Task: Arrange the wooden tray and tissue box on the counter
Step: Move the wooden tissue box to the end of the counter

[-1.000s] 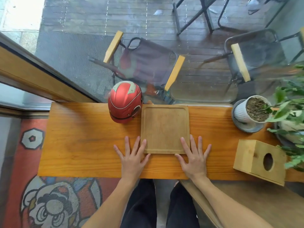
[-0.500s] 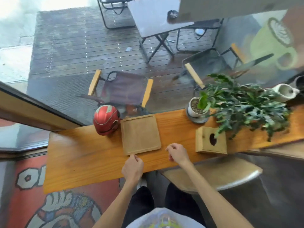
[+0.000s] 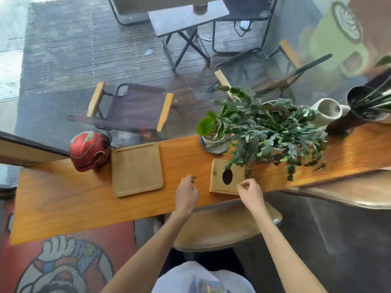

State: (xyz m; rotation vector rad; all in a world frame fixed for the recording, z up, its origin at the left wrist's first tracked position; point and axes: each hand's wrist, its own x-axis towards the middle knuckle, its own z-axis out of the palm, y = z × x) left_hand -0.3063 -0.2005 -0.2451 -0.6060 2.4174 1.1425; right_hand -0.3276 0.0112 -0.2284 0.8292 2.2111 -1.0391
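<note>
A flat square wooden tray [image 3: 136, 169] lies on the orange wooden counter [image 3: 63, 195], empty, just right of a red helmet. A wooden tissue box [image 3: 220, 176] with a dark oval hole on top stands further right, partly under hanging plant leaves. My left hand [image 3: 187, 194] hovers over the counter between tray and box, fingers loosely curled, holding nothing. My right hand [image 3: 250, 192] sits at the box's near right corner, fingers curled; I cannot tell whether it touches the box.
A red helmet [image 3: 88, 151] rests left of the tray. A small potted plant [image 3: 213, 136] and a large trailing plant [image 3: 273, 132] crowd the counter behind the box. A wooden stool seat [image 3: 224, 231] is below the counter edge. A window runs along the far side.
Both hands left the tray's near edge and moved right toward the tissue box. The view swung right, bringing the plants and box toward the middle.
</note>
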